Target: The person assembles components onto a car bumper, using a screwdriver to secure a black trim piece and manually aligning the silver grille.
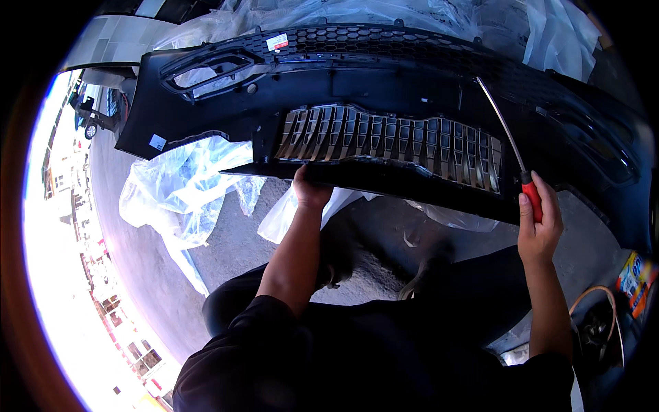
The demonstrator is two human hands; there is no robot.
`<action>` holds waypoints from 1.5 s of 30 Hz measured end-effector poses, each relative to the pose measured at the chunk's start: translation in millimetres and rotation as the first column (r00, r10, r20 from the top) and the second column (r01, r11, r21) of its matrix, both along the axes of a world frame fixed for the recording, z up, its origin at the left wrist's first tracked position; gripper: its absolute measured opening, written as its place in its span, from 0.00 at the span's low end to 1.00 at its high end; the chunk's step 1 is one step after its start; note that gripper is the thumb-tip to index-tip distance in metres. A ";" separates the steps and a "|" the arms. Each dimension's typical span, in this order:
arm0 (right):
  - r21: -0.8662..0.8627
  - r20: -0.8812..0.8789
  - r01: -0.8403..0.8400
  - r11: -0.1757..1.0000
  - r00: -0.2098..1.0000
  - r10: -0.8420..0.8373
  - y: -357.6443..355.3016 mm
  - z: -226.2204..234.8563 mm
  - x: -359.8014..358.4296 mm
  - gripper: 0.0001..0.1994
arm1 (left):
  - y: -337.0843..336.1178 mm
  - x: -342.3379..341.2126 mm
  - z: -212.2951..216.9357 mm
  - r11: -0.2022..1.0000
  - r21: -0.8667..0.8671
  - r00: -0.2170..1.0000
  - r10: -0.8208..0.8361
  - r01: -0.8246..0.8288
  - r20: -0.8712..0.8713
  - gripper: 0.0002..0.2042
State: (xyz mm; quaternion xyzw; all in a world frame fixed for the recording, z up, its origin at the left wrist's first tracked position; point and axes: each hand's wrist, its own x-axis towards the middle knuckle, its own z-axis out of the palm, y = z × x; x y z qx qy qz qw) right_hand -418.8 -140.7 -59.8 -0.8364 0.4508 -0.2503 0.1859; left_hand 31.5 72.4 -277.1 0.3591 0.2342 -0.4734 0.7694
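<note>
A black car bumper (pixel 384 82) stretches across in front of me, its inner side facing me. Set into its middle is a grille (pixel 391 137) with rows of slots. My left hand (pixel 312 192) grips the bumper's near edge below the grille, its fingers partly hidden by that edge. Wrapped round the red handle of a long screwdriver (pixel 504 130) is my right hand (pixel 539 216), right of the grille. The screwdriver's shaft points up and away, and its tip lies over the bumper's inner face near the honeycomb mesh (pixel 384 38).
Clear plastic sheeting (pixel 185 185) hangs below the bumper at left, and more sheeting (pixel 439 17) lies behind it. Grey ground (pixel 233 233) shows beneath. At the lower right are a colourful package (pixel 637 283) and a looped cable (pixel 611 295). A vehicle (pixel 93 117) stands far left.
</note>
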 end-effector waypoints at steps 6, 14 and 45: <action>0.137 -0.015 -0.243 0.960 0.969 0.247 6.3 0.1 25.5 0.19 | 6.8 6.7 -24.0 0.993 0.086 0.995 0.075 -0.080 0.060 0.21; 0.852 -0.107 -0.431 0.297 0.412 0.905 116.5 -90.1 78.7 0.17 | 24.7 16.9 -30.4 0.998 0.021 0.988 -0.061 0.059 0.145 0.24; 0.768 -0.276 -0.452 -0.454 0.407 -0.871 137.6 -226.6 206.1 0.13 | 65.5 -3.5 -53.6 0.999 0.025 0.999 -0.029 0.028 0.016 0.23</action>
